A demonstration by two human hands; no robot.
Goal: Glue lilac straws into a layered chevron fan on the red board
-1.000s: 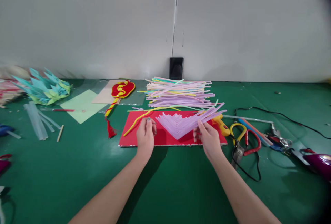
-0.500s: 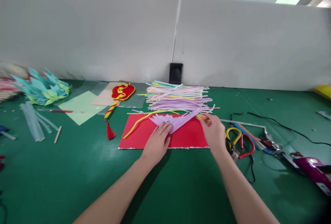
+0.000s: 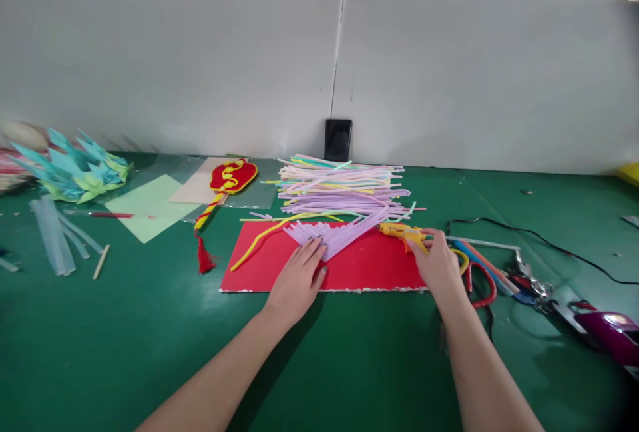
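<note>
On a red board [image 3: 369, 275] lies a V-shaped piece of lilac pipe cleaners [image 3: 337, 239], laid close side by side. My left hand [image 3: 297, 269] rests flat over its left part, fingers stretched out and covering some of the stems. My right hand [image 3: 438, 260] is closed around the rear of a yellow hot glue gun [image 3: 397, 229] at the board's right end. The gun's nozzle points left, towards the tips of the lilac stems, and a clear glue stick [image 3: 492, 243] runs out behind it. A bent yellow pipe cleaner [image 3: 257, 245] curves across the board's left side.
Behind the board are many pastel pipe cleaners [image 3: 344, 186] and a black phone [image 3: 338, 140] against the grey partition [image 3: 200, 66]. A red-and-yellow tasselled fan [image 3: 233, 178], green paper [image 3: 150, 209] and glue sticks [image 3: 52, 239] lie left. Red-handled cutters [image 3: 484, 292] and a purple tool [image 3: 606, 332] lie right.
My right hand has moved right, from the front of the yellow glue gun to its rear, so more of the gun shows. My left hand stays on the lilac stems.
</note>
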